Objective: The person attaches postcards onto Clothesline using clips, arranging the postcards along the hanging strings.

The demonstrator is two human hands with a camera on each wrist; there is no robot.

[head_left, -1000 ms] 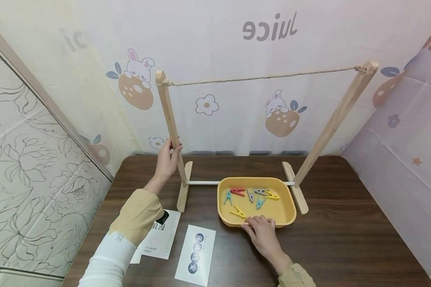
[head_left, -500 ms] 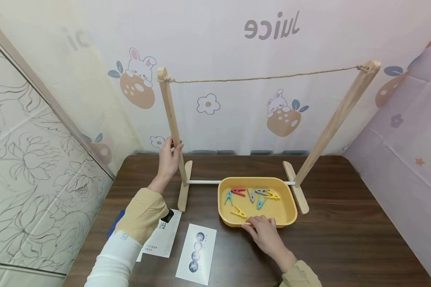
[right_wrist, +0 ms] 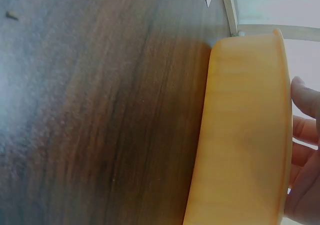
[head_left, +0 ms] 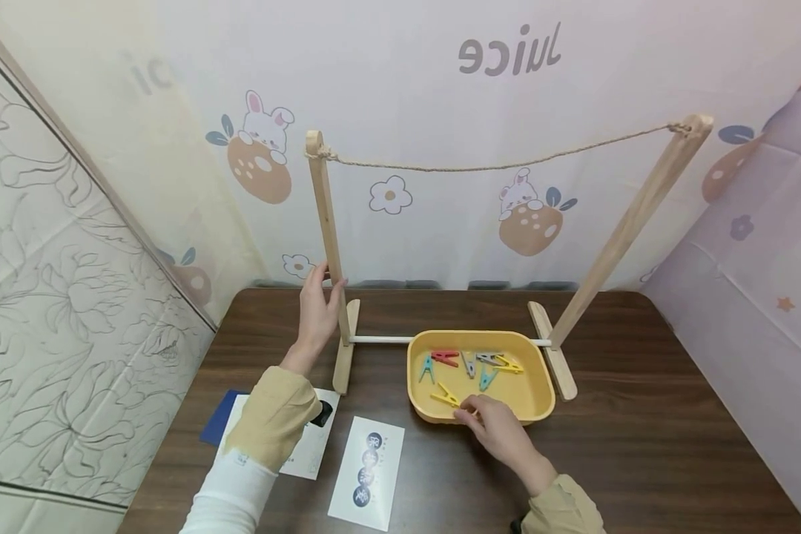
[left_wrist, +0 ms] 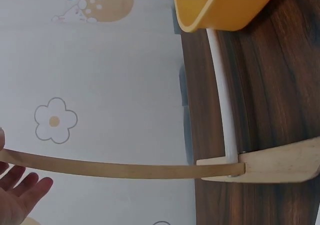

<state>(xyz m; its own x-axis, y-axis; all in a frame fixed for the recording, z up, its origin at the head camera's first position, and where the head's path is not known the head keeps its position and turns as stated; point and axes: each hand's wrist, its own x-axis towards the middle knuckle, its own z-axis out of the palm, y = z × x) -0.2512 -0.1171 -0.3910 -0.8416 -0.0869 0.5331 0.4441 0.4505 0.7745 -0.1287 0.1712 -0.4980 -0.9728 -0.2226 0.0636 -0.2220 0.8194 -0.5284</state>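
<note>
My left hand (head_left: pixel 317 315) is at the left wooden post (head_left: pixel 328 222) of a stand, thumb on one side and loosely spread fingers (left_wrist: pixel 34 192) on the other. A sagging rope (head_left: pixel 434 170) joins this post's top to the right post (head_left: pixel 630 226). My right hand (head_left: pixel 498 434) hovers at the front rim of a yellow plastic basin (head_left: pixel 544 397), its thumb (right_wrist: pixel 305 99) just above the rim and its fingertips partly hidden behind it. Inside lie several clothespins, including a yellow clothespin (head_left: pixel 444 396) near that hand, a red clothespin (head_left: pixel 445 358) and a teal clothespin (head_left: pixel 427 368).
A white card with round dark characters (head_left: pixel 367 475) lies at the front of the brown table (head_left: pixel 641 460). Further left, another white card (head_left: pixel 307 452) and a dark blue piece (head_left: pixel 222 415) are partly under my left sleeve. A white bar (head_left: pixel 382 340) links the stand's feet.
The left post's top has shifted right and the rope, nearly taut before, now sags. My left hand has loosened around the post. My right hand has eased up from its hold on the basin rim.
</note>
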